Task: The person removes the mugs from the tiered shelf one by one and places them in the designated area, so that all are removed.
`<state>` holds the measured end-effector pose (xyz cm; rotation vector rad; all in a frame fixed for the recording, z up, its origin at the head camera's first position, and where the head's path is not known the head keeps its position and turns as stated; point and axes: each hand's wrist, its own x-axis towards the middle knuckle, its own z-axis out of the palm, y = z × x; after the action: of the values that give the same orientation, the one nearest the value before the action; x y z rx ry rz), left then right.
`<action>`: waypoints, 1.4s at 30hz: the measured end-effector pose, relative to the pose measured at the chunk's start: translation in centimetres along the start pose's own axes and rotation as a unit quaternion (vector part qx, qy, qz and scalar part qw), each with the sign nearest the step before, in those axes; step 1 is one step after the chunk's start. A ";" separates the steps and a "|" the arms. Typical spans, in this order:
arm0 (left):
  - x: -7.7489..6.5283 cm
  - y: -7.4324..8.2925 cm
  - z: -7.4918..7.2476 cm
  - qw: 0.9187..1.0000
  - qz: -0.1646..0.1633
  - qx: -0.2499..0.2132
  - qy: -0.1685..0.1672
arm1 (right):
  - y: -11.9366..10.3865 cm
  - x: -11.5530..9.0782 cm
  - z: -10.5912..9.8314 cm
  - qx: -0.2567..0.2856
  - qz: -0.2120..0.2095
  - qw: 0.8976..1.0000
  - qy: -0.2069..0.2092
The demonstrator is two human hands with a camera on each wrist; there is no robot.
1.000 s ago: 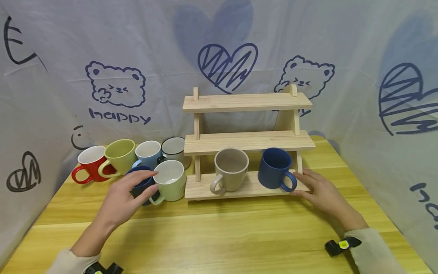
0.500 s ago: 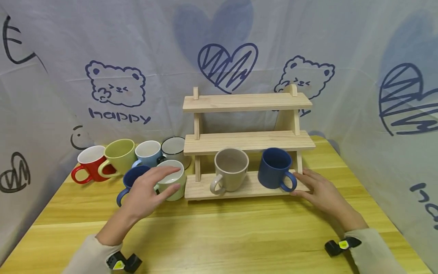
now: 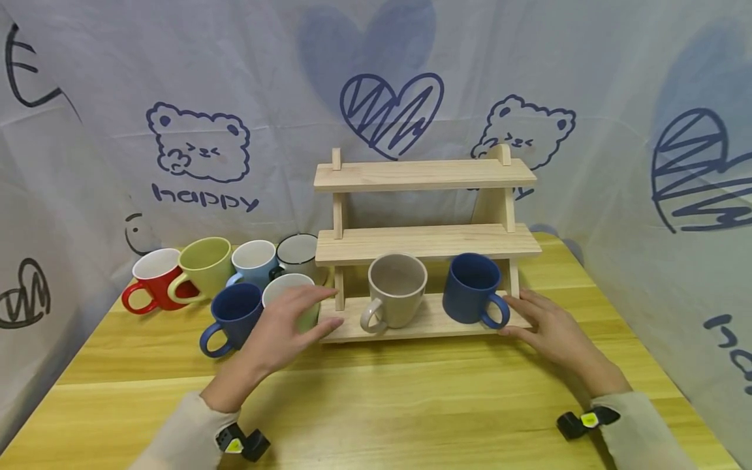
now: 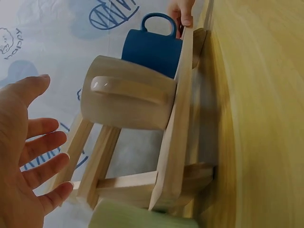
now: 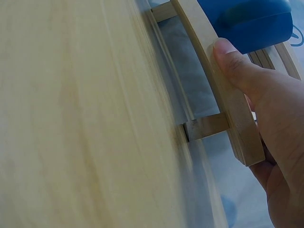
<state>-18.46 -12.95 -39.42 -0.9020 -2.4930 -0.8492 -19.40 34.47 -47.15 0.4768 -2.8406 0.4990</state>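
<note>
A three-tier wooden shelf point(image 3: 429, 241) stands on the table. On its bottom board sit a beige mug point(image 3: 397, 290) and a blue mug point(image 3: 472, 288), handles toward the front. My right hand point(image 3: 549, 329) grips the right end of that board, its thumb point(image 5: 225, 47) on the front edge and the other fingers mostly hidden behind the wood. My left hand point(image 3: 282, 329) hovers with spread fingers, holding nothing, left of the beige mug. It partly covers a pale green mug point(image 3: 288, 287) in the head view. Just left of it, a second blue mug point(image 3: 236, 316) stands on the table.
Behind those, a red mug point(image 3: 158, 281), an olive-green mug point(image 3: 207, 267), a light blue mug point(image 3: 254, 261) and a black-rimmed grey mug point(image 3: 299, 254) stand along the back left. A white cloth point(image 3: 282, 85) with drawings hangs around the wooden table point(image 3: 399, 411).
My left hand has moved right, from over the table's blue mug to in front of the pale green mug, uncovering the blue one. My right hand has stayed on the shelf.
</note>
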 end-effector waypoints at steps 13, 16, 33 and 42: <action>1.2 0.5 2.3 0.998 0.062 -0.017 0.013 | -0.1 0.0 0.0 0.006 0.003 1.000 -0.003; 1.4 0.7 2.6 0.998 0.062 -0.024 0.010 | -0.1 -0.1 0.1 0.004 0.001 1.000 -0.002; 1.9 1.0 4.0 0.997 0.070 -0.021 0.016 | -0.3 0.1 -0.2 -0.003 0.000 1.000 0.001; 1.9 0.8 4.9 0.996 0.088 -0.016 0.016 | -0.2 0.0 -0.1 -0.004 -0.003 1.000 0.002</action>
<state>-19.91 -8.48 -41.84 -1.0912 -2.3378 -0.8403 -19.32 34.33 -47.03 0.4833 -2.8362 0.4859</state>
